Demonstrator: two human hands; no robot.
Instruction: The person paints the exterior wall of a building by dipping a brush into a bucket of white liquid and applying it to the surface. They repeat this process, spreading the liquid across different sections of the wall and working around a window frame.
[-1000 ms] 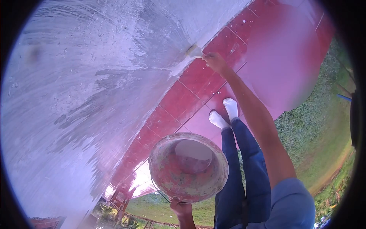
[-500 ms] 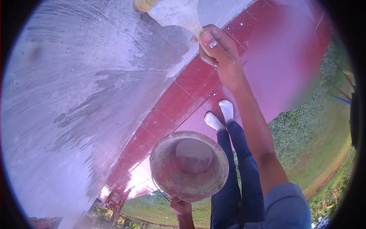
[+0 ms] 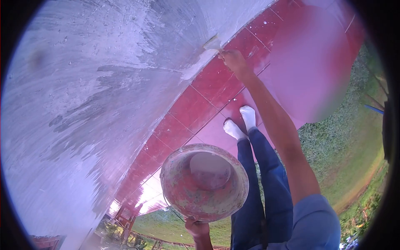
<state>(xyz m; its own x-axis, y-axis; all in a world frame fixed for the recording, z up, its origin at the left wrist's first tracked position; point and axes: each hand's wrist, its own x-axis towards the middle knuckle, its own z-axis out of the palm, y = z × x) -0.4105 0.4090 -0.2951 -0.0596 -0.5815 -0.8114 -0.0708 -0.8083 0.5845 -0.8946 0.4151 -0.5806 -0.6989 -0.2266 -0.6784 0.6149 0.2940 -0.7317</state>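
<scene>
My right hand (image 3: 234,62) is closed around the handle of a wide paintbrush (image 3: 213,43). The brush's bristles are against the lower part of the wall (image 3: 137,50), close to where it meets the floor. White and grey streaks cover that wall. My left hand (image 3: 196,227) grips the near rim of a paint-smeared bucket (image 3: 179,187), held tilted in front of my legs. Whitish liquid (image 3: 210,170) lies at the bottom of the bucket. Its wire handle hangs down along the left side.
Red tiles (image 3: 212,83) run along the wall's base, with white paint spots on them. My feet in white socks (image 3: 234,129) stand on the tiles. Grass (image 3: 325,154) borders the floor on the right. A wooden piece of furniture (image 3: 125,218) stands at the lower left.
My right hand has moved the paintbrush down and away from me, onto the wall near the floor. The bucket has shifted slightly left in my left hand.
</scene>
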